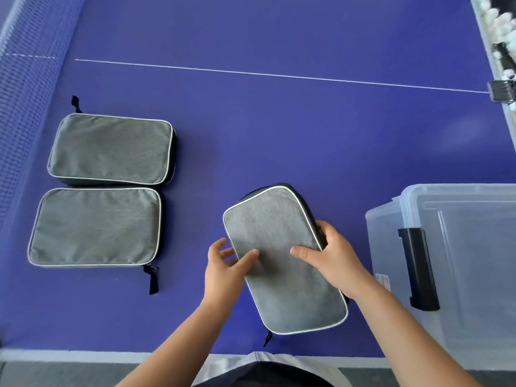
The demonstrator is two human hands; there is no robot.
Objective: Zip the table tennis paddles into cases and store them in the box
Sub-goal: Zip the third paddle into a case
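A grey paddle case (282, 255) with white piping lies tilted on the blue table near the front edge. My right hand (333, 258) grips its right edge, thumb on top and fingers curled under. My left hand (226, 263) holds the case's left edge, thumb pressed on top, other fingers at its side. The case's black zipper pull (267, 338) hangs at its near corner. Two more grey cases lie side by side at the left, the far one (111, 148) and the near one (95, 227). No paddle is visible.
A clear plastic box (460, 247) with a lid and a black latch (417, 268) stands at the right. The table net (25, 113) runs along the left. A tray edge with white balls (499, 20) is at the far right. The table's white front edge (83, 354) is close.
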